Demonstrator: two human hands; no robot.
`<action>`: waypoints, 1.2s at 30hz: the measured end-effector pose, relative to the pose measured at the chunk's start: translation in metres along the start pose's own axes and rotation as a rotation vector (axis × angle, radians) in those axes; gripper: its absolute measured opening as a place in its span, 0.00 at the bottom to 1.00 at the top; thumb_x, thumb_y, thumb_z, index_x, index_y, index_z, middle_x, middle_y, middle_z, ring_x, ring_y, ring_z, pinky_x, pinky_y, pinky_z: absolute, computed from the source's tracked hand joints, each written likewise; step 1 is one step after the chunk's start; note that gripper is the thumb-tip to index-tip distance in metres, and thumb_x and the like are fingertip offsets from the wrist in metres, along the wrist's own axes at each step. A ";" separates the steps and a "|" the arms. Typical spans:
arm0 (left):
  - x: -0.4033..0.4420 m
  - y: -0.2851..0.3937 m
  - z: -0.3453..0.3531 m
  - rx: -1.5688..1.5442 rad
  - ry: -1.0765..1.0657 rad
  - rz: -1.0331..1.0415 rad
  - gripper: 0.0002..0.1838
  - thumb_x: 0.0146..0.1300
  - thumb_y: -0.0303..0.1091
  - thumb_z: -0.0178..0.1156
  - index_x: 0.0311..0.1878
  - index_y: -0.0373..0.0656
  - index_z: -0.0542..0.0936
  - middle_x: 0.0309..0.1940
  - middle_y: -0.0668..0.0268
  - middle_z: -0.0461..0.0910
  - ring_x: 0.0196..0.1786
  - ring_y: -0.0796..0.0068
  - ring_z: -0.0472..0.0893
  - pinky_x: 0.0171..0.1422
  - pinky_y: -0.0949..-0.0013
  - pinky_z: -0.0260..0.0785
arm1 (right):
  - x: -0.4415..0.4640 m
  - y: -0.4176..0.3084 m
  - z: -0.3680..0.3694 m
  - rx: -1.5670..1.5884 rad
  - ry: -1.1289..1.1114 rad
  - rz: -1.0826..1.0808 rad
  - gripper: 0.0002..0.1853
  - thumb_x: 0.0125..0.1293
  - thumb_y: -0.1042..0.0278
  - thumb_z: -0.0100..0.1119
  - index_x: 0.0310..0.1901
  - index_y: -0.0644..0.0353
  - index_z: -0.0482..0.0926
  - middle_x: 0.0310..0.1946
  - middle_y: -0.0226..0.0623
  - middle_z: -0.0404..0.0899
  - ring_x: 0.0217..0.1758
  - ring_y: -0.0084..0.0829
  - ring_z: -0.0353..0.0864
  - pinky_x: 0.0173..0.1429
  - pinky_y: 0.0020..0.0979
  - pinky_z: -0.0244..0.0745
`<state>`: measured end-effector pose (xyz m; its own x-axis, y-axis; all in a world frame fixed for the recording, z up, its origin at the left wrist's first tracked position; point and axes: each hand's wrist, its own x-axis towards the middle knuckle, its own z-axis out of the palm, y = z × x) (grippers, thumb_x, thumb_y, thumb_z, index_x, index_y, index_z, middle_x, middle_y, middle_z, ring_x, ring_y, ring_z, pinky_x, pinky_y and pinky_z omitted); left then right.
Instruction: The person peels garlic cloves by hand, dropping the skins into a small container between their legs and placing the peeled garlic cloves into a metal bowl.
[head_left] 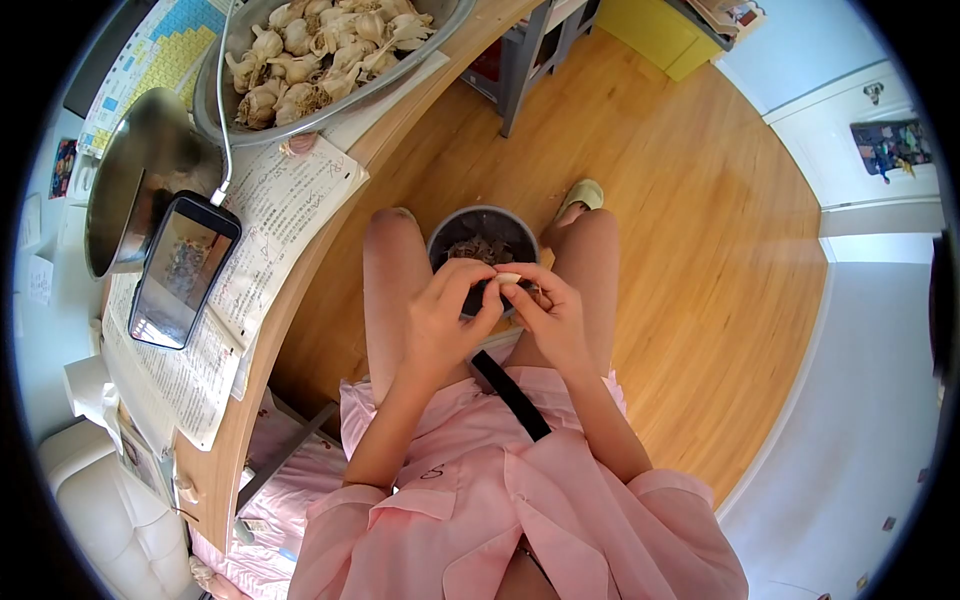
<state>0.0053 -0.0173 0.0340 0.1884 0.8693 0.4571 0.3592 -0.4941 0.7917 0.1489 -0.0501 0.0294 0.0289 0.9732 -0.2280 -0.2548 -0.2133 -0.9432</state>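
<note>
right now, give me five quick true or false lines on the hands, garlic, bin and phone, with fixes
1. The left hand and right hand meet at a clove. True.
2. The phone has no cable attached. False: a white cable runs into the phone.
3. Garlic is heaped in a bowl. True.
4. The bin stands on the desk. False: the bin is below, between the legs.
5. The shirt is pink. True.
</note>
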 end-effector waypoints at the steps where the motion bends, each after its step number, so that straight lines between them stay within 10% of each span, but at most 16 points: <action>1: -0.001 0.000 0.000 -0.005 -0.007 0.003 0.09 0.52 0.19 0.62 0.37 0.34 0.78 0.35 0.58 0.81 0.37 0.69 0.82 0.43 0.73 0.77 | 0.001 0.006 -0.002 0.018 -0.003 -0.005 0.11 0.66 0.76 0.56 0.49 0.66 0.77 0.43 0.30 0.80 0.36 0.10 0.73 0.36 0.12 0.66; 17: -0.003 -0.019 -0.006 -0.261 -0.123 -0.116 0.10 0.54 0.23 0.65 0.42 0.39 0.83 0.35 0.61 0.82 0.36 0.72 0.82 0.38 0.73 0.74 | 0.001 0.009 -0.011 0.131 -0.050 -0.001 0.08 0.64 0.78 0.58 0.44 0.66 0.75 0.38 0.30 0.79 0.40 0.14 0.76 0.45 0.15 0.70; 29: 0.001 -0.019 -0.007 0.352 -0.357 0.153 0.06 0.58 0.32 0.55 0.32 0.43 0.68 0.23 0.63 0.73 0.24 0.63 0.78 0.24 0.63 0.69 | 0.002 -0.005 -0.006 -0.113 -0.075 -0.059 0.07 0.67 0.74 0.55 0.44 0.66 0.76 0.37 0.31 0.81 0.39 0.13 0.76 0.41 0.16 0.71; 36: 0.000 -0.011 -0.001 0.334 -0.471 -0.062 0.08 0.60 0.34 0.52 0.32 0.40 0.67 0.25 0.57 0.78 0.25 0.57 0.79 0.25 0.58 0.70 | 0.005 -0.001 -0.002 -0.417 -0.021 -0.191 0.06 0.67 0.73 0.55 0.43 0.64 0.75 0.35 0.34 0.79 0.34 0.21 0.78 0.37 0.21 0.72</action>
<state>0.0007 -0.0122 0.0257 0.5163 0.8474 0.1239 0.6371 -0.4767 0.6057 0.1513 -0.0456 0.0293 0.0171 0.9990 -0.0401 0.1643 -0.0424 -0.9855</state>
